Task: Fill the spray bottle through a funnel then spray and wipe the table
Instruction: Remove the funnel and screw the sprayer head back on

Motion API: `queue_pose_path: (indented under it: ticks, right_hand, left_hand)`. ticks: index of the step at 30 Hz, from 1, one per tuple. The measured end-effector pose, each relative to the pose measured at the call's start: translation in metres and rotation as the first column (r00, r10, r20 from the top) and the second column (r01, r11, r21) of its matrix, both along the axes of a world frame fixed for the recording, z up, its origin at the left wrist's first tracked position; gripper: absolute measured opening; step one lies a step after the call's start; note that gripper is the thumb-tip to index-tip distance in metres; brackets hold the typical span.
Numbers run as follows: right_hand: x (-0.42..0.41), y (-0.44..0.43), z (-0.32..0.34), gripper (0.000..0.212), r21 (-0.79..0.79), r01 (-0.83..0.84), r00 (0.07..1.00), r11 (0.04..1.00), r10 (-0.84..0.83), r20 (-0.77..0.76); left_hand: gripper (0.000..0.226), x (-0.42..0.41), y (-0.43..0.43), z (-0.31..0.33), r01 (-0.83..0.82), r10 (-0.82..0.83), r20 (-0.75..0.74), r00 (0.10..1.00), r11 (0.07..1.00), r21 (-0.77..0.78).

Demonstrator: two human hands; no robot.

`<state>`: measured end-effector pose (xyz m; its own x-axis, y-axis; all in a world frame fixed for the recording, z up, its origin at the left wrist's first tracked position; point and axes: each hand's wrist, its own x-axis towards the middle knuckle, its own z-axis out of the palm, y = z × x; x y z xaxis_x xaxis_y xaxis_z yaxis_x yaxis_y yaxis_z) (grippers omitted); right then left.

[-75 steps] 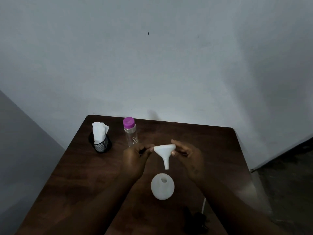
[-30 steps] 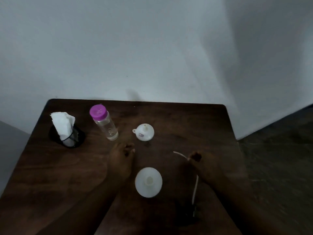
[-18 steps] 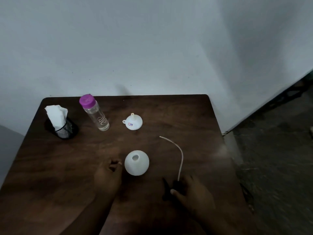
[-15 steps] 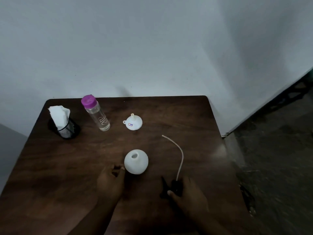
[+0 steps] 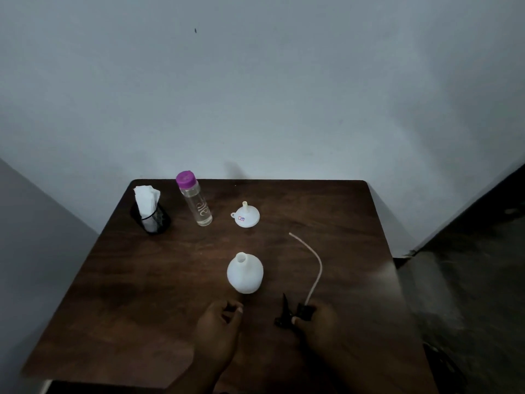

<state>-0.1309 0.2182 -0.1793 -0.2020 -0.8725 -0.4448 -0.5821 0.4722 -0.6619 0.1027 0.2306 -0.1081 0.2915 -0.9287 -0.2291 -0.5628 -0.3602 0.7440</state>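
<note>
Nearest, the right hand [image 5: 315, 325] grips the black trigger spray head [image 5: 284, 314] right of the round white plastic spray bottle [image 5: 245, 275], while the left hand [image 5: 218, 328], just before it, curls loosely, holding nothing. That bottle stands upright, neck uncapped; beyond it a white plastic funnel [image 5: 246, 218] rests mouth-down.

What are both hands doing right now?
Left hand: loosely curled, holding nothing.
Right hand: gripping the black spray head.

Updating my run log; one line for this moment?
right hand holds sprayer head | left hand empty | bottle uncapped | funnel upside down
</note>
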Motion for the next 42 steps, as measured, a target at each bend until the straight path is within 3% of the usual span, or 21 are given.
queue_pose_path:
  ticks: [5,11,14,18,22,28,31,35,42]
  right_hand:
    - [0.003,-0.001,0.001,0.027,-0.090,0.024,0.999,0.996,-0.027,-0.032]
    - [0.015,0.004,0.008,0.022,-0.067,0.088,0.987,0.994,-0.078,0.138]
    - [0.019,0.006,0.018,0.029,-0.172,0.113,0.986,0.979,-0.089,0.139]
    - [0.007,0.008,0.049,0.044,-0.403,0.031,0.999,0.914,-0.040,-0.014]
    - [-0.001,0.004,0.105,0.047,-0.513,-0.191,0.958,0.837,0.046,-0.283]
    - [-0.009,0.005,0.151,0.045,-0.371,-0.464,0.795,0.805,0.193,-0.575]
    - [-0.014,0.010,0.163,0.036,-0.390,-0.534,0.740,0.750,0.192,-0.644]
    - [-0.017,0.020,0.176,0.034,-0.324,-0.595,0.675,0.736,0.239,-0.698]
    - [-0.010,0.026,0.195,0.040,-0.388,-0.585,0.677,0.712,0.165,-0.717]
  left_hand:
    - [0.010,-0.003,0.007,0.009,0.044,-0.044,-0.037,0.998,0.999,-0.003]
    - [0.011,0.004,0.003,0.018,0.138,-0.140,-0.137,0.981,0.990,-0.027]
    - [0.012,0.013,-0.008,0.029,0.199,-0.206,-0.148,0.967,0.978,-0.063]
    - [0.015,0.026,-0.043,0.066,0.204,-0.236,-0.133,0.963,0.954,-0.218]
    - [0.015,0.039,-0.091,0.104,0.236,-0.239,0.046,0.970,0.874,-0.426]
    - [0.048,0.047,-0.139,0.129,0.656,-0.556,0.352,0.753,0.679,-0.330]
    - [0.040,0.043,-0.143,0.130,0.719,-0.598,0.403,0.693,0.616,-0.322]
    - [0.008,0.039,-0.142,0.126,0.774,-0.639,0.442,0.630,0.565,-0.285]
    - [0.007,0.036,-0.140,0.124,0.751,-0.630,0.408,0.661,0.560,-0.350]
